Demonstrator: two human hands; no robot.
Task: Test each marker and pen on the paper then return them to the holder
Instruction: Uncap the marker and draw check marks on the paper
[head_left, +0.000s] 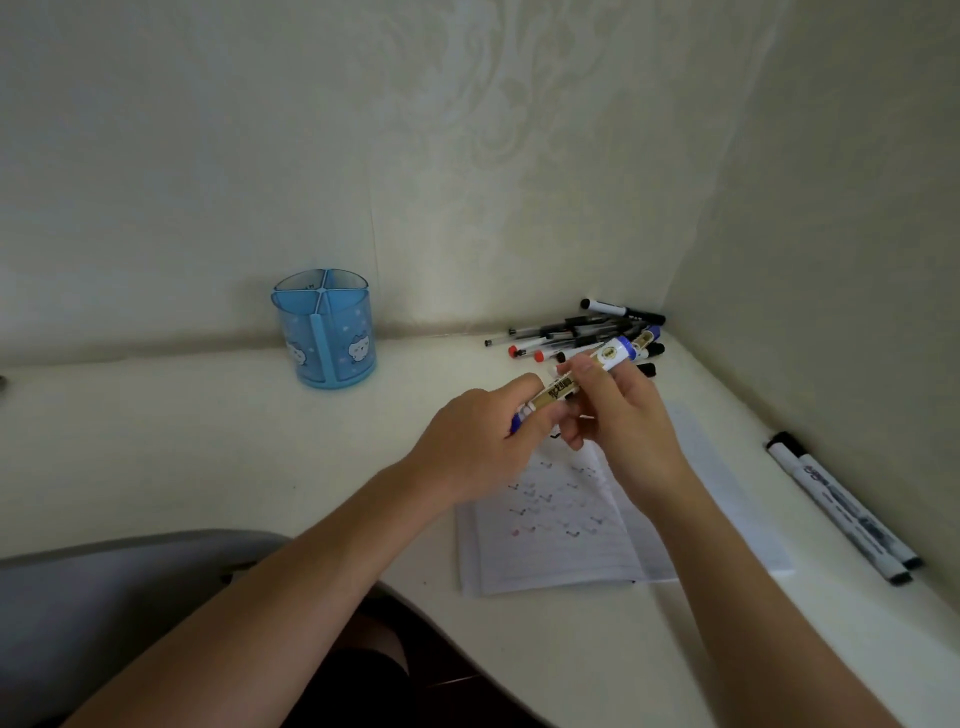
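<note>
Both hands hold one gold-and-white marker (566, 385) with blue ends in the air above the paper (561, 525). My left hand (483, 441) grips its lower left end. My right hand (618, 410) grips the upper part near the blue cap end. The paper lies on the desk under my hands and carries several small test marks. A blue divided holder (326, 332) stands upright at the back left, and I see nothing in it. A pile of pens and markers (587, 335) lies in the back corner.
Two black-capped white markers (841, 509) lie side by side along the right wall. Walls close the desk (208, 441) at the back and right. A grey chair back (104, 597) shows at the lower left, below the desk's curved front edge.
</note>
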